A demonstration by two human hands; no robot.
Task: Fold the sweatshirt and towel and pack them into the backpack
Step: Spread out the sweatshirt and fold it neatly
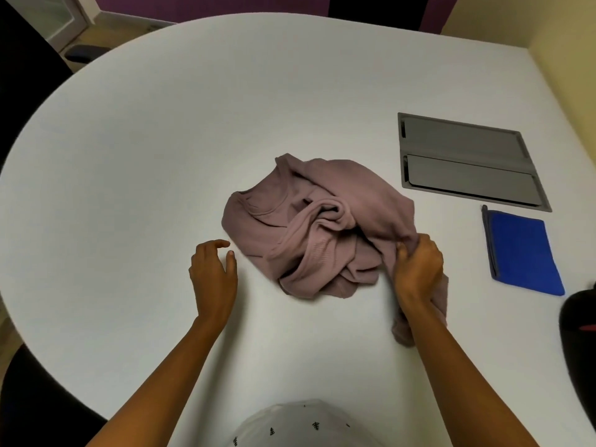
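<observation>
We're looking down on a big white table (161, 156) with a rounded far edge, and it fills nearly the whole view. Right in the middle of it sits the sweatshirt (306, 221), dusty mauve, crumpled in a loose heap with its neckline turned to the left and a sleeve twisted across the top. It's not folded at all. Over to the far right, set flush into the tabletop, we've got a grey hatch (464, 162) with two long flaps, both down. Just nearer than that, on the right, lies the towel (522, 253), bright blue, flat and folded into a neat rectangle, well apart from the sweatshirt. At the very right edge we catch a sliver of the backpack (580, 317), black with a red mark, mostly cut off, so we can't tell whether it's open. Now the hands. The right hand (419, 269) is curled tight round a bunch of fabric at the right near corner of the sweatshirt, and cloth trails from under the wrist towards us. The left hand (213, 275) holds nothing, fingers loosely bent, thumb out, just beside the left near edge of the heap. We can't say whether a fingertip touches the cloth.
</observation>
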